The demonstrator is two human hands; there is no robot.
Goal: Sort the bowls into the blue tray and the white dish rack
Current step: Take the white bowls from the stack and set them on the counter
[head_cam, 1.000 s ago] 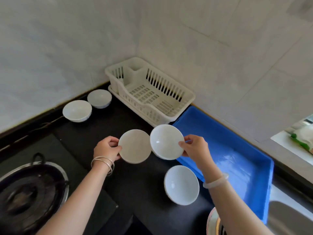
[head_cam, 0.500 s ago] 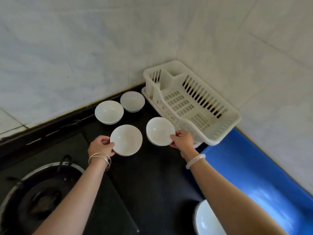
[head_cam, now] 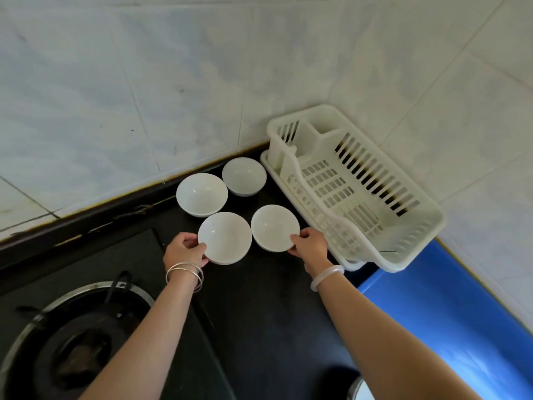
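Nearest, a gas burner (head_cam: 75,342) sits at left and the blue tray (head_cam: 450,313) at right, on a black counter (head_cam: 274,313). Farther on, the left hand (head_cam: 184,249) pinches the near rim of a white bowl (head_cam: 225,236). The right hand (head_cam: 310,245) pinches the rim of a second bowl (head_cam: 274,226) just beside it. Two more bowls (head_cam: 202,194) stand behind. The white dish rack (head_cam: 331,226) is immediately right, against the tiled wall (head_cam: 144,82).

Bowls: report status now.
Left grip pinches near-left bowl rim, right grip pinches near-right bowl rim. Two back bowls untouched. White dish rack and blue tray hold no bowls in view. Nothing blocks the rack.
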